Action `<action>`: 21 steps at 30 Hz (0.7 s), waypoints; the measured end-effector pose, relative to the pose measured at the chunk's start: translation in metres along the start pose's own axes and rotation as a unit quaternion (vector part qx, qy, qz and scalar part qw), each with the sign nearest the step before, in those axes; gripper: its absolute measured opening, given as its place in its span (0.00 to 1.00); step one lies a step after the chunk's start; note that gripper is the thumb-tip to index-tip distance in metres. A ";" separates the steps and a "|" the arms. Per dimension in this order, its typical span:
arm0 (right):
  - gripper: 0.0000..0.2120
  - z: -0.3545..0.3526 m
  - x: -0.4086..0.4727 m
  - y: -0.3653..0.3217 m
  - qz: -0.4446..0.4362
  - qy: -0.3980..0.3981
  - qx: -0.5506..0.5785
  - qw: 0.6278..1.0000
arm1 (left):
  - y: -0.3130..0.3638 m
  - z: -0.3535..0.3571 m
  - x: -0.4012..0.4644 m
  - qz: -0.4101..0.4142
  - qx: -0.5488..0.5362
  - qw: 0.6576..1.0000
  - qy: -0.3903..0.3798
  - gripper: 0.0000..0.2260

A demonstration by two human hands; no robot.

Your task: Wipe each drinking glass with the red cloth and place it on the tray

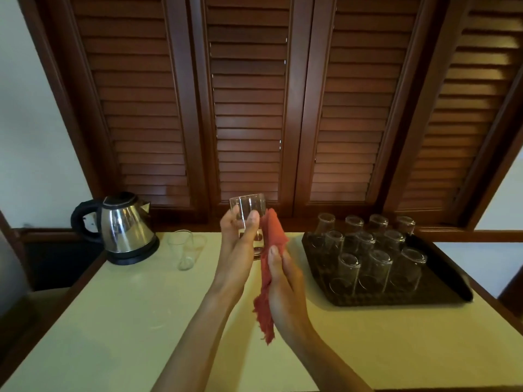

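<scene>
Pale counter (127, 321) before louvred shutters (249, 108): left hand (237, 244) grips raised drinking glass (248, 210); right hand (285, 281) clutches red cloth (271, 250) beside it; tray (441, 290) of inverted glasses at right.

Tabletop (127, 321): near half lay open; kettle (124, 227) and two glasses (185, 247) occupied far-left, loaded tray (450, 267) right.

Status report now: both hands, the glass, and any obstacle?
Left hand holds drinking glass up. Right hand grips red cloth beside it. Tray at right holds upturned glasses; path looks open.
</scene>
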State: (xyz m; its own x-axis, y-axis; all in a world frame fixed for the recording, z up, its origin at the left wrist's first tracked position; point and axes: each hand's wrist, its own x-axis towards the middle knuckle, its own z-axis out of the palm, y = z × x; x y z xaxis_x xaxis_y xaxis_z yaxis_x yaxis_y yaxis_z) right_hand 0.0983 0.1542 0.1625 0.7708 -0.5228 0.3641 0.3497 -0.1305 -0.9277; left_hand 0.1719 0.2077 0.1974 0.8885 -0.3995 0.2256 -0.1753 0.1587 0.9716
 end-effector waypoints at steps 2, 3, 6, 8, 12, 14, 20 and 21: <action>0.16 -0.002 0.014 -0.006 -0.002 0.010 -0.010 1.000 | -0.004 0.004 -0.008 -0.017 -0.024 1.000 -0.007 0.28; 0.17 -0.006 0.024 -0.012 -0.004 0.014 -0.019 1.000 | -0.005 0.007 -0.016 -0.029 -0.022 0.999 -0.016 0.27; 0.19 -0.016 0.044 -0.017 -0.004 0.024 -0.008 1.000 | -0.010 0.013 -0.027 -0.018 -0.015 0.999 -0.025 0.25; 0.17 -0.014 0.026 -0.010 0.013 0.024 0.019 0.999 | -0.006 0.009 -0.019 0.009 -0.016 1.000 0.004 0.23; 0.21 0.001 0.000 -0.006 0.014 0.004 0.013 1.000 | -0.006 -0.002 -0.002 0.033 0.007 0.998 0.053 0.19; 0.20 -0.003 0.021 -0.011 0.003 0.025 -0.004 1.000 | -0.011 0.001 -0.011 0.019 0.027 0.999 0.035 0.24; 0.14 0.000 0.004 -0.016 0.003 -0.003 -0.001 1.000 | -0.011 0.001 -0.008 0.011 0.004 0.999 0.031 0.28; 0.14 0.003 -0.001 -0.018 -0.012 -0.013 -0.015 1.000 | -0.012 -0.002 -0.005 0.003 -0.011 0.999 0.036 0.27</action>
State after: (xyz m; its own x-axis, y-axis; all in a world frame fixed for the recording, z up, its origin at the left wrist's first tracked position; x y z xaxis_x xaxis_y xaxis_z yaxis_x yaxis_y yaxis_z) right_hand 0.0929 0.1590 0.1790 0.7760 -0.4973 0.3880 0.3529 -0.1674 -0.9205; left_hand 0.1702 0.2091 0.1841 0.9160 -0.3319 0.2254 -0.1724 0.1817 0.9681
